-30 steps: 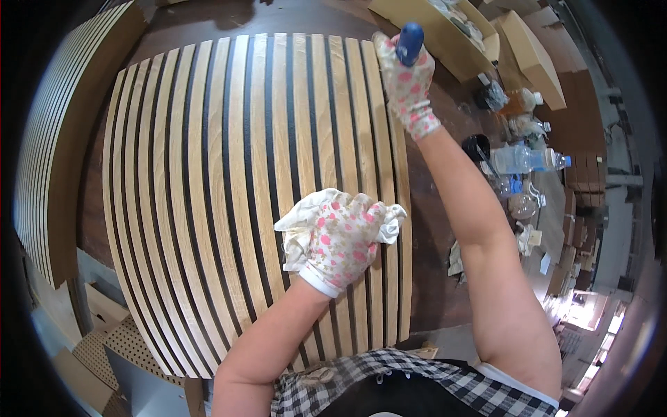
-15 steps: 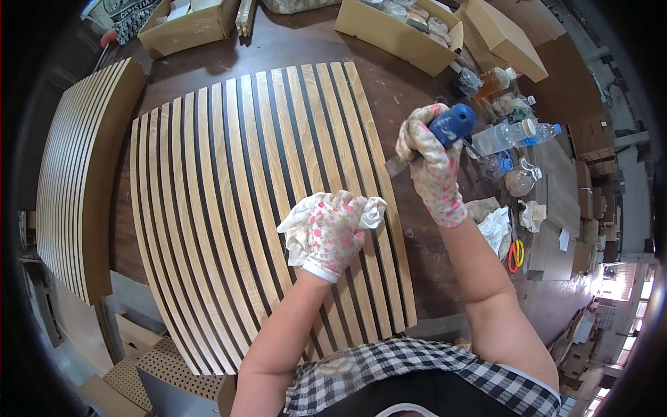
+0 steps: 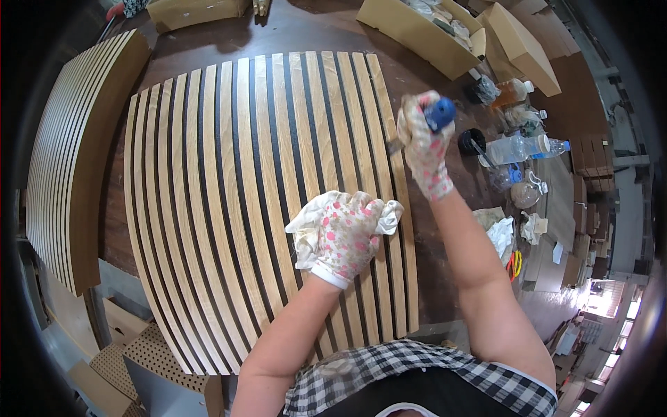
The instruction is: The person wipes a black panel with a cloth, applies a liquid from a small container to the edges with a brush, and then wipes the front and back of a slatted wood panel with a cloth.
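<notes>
L hand [image 3: 339,233], in a white glove w/ pink spots, lies palm-down on the slatted wood panel [image 3: 229,194], fingers bunched over a white cloth [image 3: 385,215] pressed to the slats near the panel's right edge. R hand [image 3: 424,146], same kind of glove, is closed around a blue-handled tool [image 3: 440,113] at the panel's right edge; blue handle end sticks up and right out of the fist, metal tip [image 3: 394,146] pokes out lower left, touching the outermost slat. So tool's long axis runs diagonal, tip toward the panel. Panel's slats run away from the person, long axis near-to-far. Second slatted panel [image 3: 76,160] lies to the left, apart. Cardboard boxes [image 3: 424,28] and clear plastic bottles [image 3: 517,147] sit on the brown table [image 3: 313,28] at right.
</notes>
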A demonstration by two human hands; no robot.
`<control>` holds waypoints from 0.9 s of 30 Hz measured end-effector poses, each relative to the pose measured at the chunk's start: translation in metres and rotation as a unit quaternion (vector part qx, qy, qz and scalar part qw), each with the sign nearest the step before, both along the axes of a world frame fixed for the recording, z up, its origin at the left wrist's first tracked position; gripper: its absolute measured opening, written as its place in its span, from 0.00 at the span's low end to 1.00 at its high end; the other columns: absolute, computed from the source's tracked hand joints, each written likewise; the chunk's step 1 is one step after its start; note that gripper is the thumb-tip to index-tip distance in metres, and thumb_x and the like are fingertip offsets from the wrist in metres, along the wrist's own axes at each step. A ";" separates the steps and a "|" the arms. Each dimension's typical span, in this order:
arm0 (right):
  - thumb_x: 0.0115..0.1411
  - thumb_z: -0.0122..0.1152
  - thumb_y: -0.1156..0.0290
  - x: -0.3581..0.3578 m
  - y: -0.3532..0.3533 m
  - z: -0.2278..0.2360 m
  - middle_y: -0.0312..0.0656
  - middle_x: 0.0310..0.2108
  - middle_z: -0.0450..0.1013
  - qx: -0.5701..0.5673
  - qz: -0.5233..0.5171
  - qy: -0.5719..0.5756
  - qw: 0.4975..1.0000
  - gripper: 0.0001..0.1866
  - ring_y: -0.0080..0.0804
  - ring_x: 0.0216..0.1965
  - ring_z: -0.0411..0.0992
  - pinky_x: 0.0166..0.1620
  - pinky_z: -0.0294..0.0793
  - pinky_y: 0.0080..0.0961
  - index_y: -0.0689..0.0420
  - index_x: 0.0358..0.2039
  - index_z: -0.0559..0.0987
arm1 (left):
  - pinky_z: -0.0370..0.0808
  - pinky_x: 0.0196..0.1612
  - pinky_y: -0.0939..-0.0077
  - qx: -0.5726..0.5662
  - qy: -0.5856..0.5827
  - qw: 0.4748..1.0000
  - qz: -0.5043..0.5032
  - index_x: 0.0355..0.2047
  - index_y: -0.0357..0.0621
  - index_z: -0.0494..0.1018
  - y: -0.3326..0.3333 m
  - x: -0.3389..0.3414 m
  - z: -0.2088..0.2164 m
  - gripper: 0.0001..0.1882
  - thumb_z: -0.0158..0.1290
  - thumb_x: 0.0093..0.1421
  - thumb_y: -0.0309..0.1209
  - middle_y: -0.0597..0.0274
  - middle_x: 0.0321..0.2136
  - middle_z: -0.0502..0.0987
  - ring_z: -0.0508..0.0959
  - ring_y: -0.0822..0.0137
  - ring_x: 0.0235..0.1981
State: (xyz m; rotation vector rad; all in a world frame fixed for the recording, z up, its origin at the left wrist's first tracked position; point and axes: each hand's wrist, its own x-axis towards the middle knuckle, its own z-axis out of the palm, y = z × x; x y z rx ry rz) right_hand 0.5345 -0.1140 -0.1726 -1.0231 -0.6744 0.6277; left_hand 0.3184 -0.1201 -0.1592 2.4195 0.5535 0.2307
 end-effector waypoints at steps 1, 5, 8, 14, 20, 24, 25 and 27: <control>0.55 0.63 0.75 -0.004 0.018 0.003 0.27 0.25 0.67 -0.032 -0.080 -0.103 0.991 0.07 0.11 0.23 0.63 0.26 0.63 0.11 0.54 0.27 0.72 | 0.69 0.48 0.61 -0.001 0.004 1.000 0.003 0.46 0.45 0.69 0.001 -0.001 -0.003 0.25 0.57 0.45 0.30 0.56 0.41 0.70 0.71 0.56 0.45; 0.56 0.64 0.72 -0.015 0.039 0.013 0.23 0.18 0.65 -0.056 -0.156 -0.362 0.917 0.08 0.12 0.20 0.61 0.25 0.62 0.15 0.54 0.24 0.73 | 0.69 0.47 0.61 -0.004 -0.009 0.999 0.035 0.46 0.47 0.71 -0.002 -0.004 -0.008 0.25 0.58 0.44 0.29 0.58 0.42 0.71 0.72 0.57 0.44; 0.55 0.65 0.71 -0.020 0.037 0.026 0.24 0.17 0.64 -0.084 -0.045 -0.105 0.990 0.10 0.13 0.20 0.60 0.25 0.62 0.17 0.54 0.21 0.73 | 0.70 0.46 0.61 -0.018 -0.025 0.999 0.044 0.45 0.49 0.73 0.000 -0.003 -0.007 0.25 0.59 0.43 0.26 0.60 0.42 0.72 0.74 0.57 0.43; 0.53 0.67 0.71 -0.015 0.050 0.019 0.25 0.20 0.66 -0.107 -0.135 -0.374 0.912 0.10 0.12 0.23 0.63 0.28 0.65 0.15 0.54 0.23 0.73 | 0.71 0.45 0.63 -0.016 -0.046 0.998 0.046 0.45 0.47 0.72 -0.001 -0.004 -0.013 0.23 0.58 0.44 0.28 0.59 0.40 0.73 0.74 0.57 0.42; 0.54 0.67 0.68 -0.002 0.074 0.021 0.26 0.15 0.61 -0.106 -0.134 -0.414 0.894 0.14 0.14 0.19 0.59 0.24 0.61 0.19 0.52 0.18 0.70 | 0.71 0.45 0.63 -0.001 -0.022 0.999 0.024 0.46 0.47 0.72 -0.001 -0.003 -0.009 0.24 0.58 0.45 0.29 0.59 0.43 0.71 0.74 0.59 0.44; 0.55 0.66 0.67 -0.037 0.055 0.024 0.26 0.16 0.65 -0.128 -0.119 -0.355 0.918 0.13 0.14 0.20 0.63 0.25 0.64 0.16 0.53 0.18 0.72 | 0.70 0.46 0.63 -0.013 0.006 1.000 0.020 0.47 0.47 0.71 0.003 -0.007 -0.012 0.25 0.58 0.45 0.30 0.59 0.44 0.71 0.73 0.58 0.45; 0.55 0.66 0.67 -0.034 0.057 0.023 0.26 0.16 0.65 -0.130 -0.119 -0.356 0.918 0.13 0.14 0.20 0.63 0.25 0.64 0.16 0.53 0.18 0.72 | 0.70 0.46 0.62 0.004 -0.004 1.000 0.018 0.45 0.47 0.71 0.002 -0.007 -0.013 0.24 0.59 0.44 0.32 0.59 0.42 0.71 0.73 0.58 0.44; 0.55 0.65 0.69 -0.012 0.070 0.026 0.27 0.18 0.68 -0.082 -0.096 -0.279 0.952 0.10 0.14 0.21 0.66 0.25 0.66 0.15 0.54 0.21 0.74 | 0.70 0.45 0.62 0.026 -0.020 0.999 0.011 0.43 0.47 0.71 0.000 -0.002 -0.009 0.24 0.59 0.44 0.35 0.59 0.40 0.71 0.72 0.58 0.43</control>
